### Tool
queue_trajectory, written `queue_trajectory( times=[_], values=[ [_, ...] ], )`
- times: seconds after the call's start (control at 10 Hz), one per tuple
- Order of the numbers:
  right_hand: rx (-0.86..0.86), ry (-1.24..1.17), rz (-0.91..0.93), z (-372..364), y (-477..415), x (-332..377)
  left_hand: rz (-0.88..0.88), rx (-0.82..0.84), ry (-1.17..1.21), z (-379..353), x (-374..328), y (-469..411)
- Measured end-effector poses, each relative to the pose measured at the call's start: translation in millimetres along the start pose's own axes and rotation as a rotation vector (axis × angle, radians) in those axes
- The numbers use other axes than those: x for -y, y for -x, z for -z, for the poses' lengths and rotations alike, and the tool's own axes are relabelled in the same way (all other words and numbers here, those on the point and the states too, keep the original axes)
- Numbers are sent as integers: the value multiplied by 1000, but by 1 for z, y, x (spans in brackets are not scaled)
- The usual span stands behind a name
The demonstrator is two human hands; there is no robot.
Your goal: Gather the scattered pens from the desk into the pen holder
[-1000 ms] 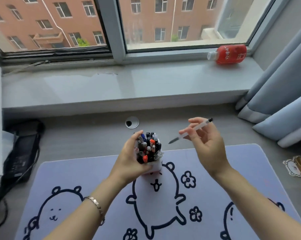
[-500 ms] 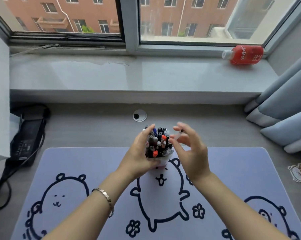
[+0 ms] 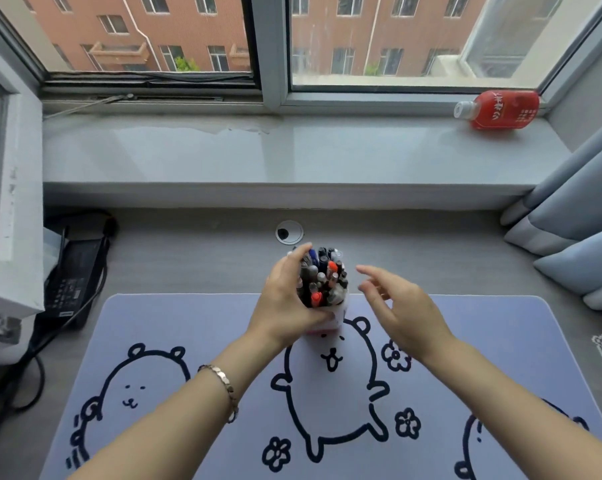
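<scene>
Left hand (image 3: pixel 285 303) wrapped around the pen holder (image 3: pixel 330 317), which stands packed with pens (image 3: pixel 322 277) at the desk mat's (image 3: pixel 175 327) far edge. Right hand (image 3: pixel 405 310) just beside it, fingers spread, holding nothing. Bare mat both sides.

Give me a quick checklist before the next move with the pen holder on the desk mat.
1. Left hand steadies the white pen holder: ok.
2. Right hand empty, fingers spread, clear of the holder: ok.
3. Bundle of mixed pens stands inside the holder: ok.
4. No loose pens visible on the lilac bear-print desk mat: ok.
5. Pens hidden beneath the forearms: cannot tell.
</scene>
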State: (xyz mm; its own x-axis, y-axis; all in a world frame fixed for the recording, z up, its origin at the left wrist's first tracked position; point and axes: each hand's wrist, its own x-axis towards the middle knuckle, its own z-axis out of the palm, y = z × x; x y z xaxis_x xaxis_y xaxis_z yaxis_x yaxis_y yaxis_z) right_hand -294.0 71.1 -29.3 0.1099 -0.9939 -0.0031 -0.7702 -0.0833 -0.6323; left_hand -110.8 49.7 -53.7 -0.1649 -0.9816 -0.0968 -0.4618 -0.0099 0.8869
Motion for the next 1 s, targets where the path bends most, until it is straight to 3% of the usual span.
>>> queue_trajectory(
  times=[0.1, 0.2, 0.3, 0.5, 0.8, 0.9, 1.0],
  values=[
    [101, 104, -77, 9, -6, -7, 19, -64, 66, 29, 2, -16],
    [302, 218, -163, 6, -12, -14, 13, -137, -31, 63, 9, -36],
    [395, 288, -179, 0, -16, -19, 47, -168, -146, 91, 22, -49],
    [453, 293, -251, -6, -20, -24, 107, -82, -109, 122, 43, -38],
    [455, 299, -241, 7, -20, -22, 135, 13, -238, 129, 40, -31],
    [434, 339, -243, 16, -24, -22, 18, -102, -447, 123, 21, -22],
    [409, 361, -234, 28, -32, -21, -311, -200, -597, 107, -14, -17]
  ],
)
